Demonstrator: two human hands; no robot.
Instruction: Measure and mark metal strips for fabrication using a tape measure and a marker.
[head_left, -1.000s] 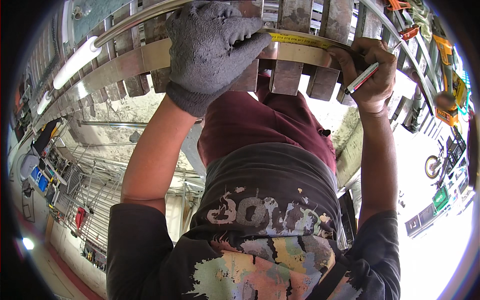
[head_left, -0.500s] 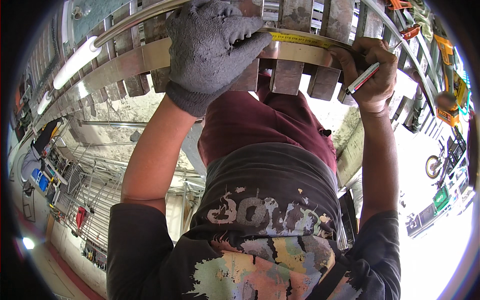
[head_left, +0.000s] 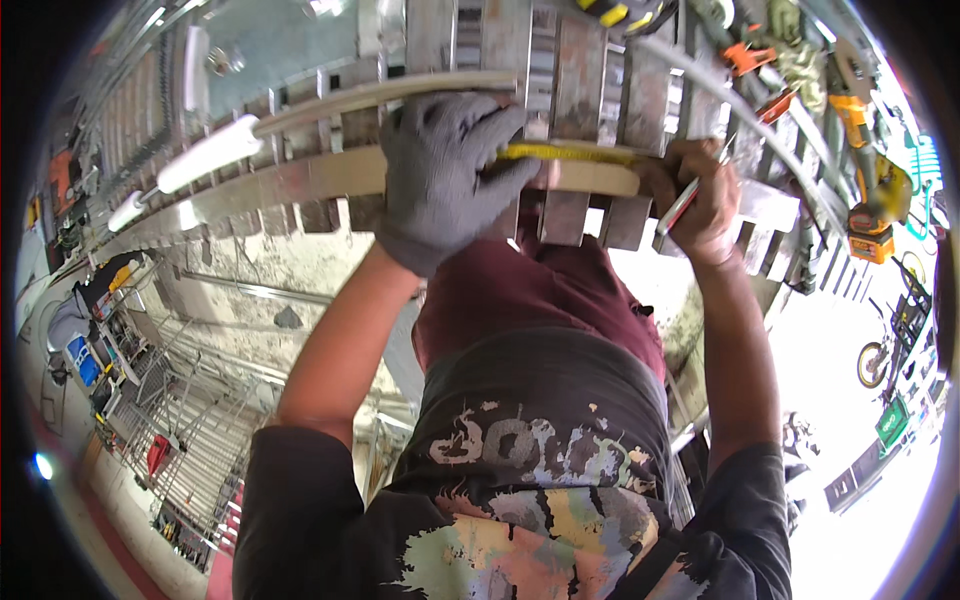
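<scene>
My left hand (head_left: pixel 445 180), in a grey knitted work glove, is closed around one end of a yellow tape measure (head_left: pixel 575 153). The blade stretches rightward along a long, flat shiny metal bar (head_left: pixel 595 179). At the blade's other end is my bare right hand (head_left: pixel 703 205), its fingers curled. They hold a slim white-and-red pen (head_left: pixel 678 208) slanted across the palm, while the thumb side touches the tape and bar. Whatever lies inside the glove is hidden.
Metal slats (head_left: pixel 575 85) form the bench under the bar. A round metal tube (head_left: pixel 390 95) with a white wrapping (head_left: pixel 212 155) lies beyond it. At right are a yellow cordless tool (head_left: pixel 880 200) and an orange-handled clamp (head_left: pixel 750 58). A yellow-black object (head_left: pixel 625 12) sits at the top edge.
The view has shifted, so bench, bar and hands appear lower. The hands appear closer together, with a shorter stretch of tape between them. Both keep their hold. A yellow-black object has come into view.
</scene>
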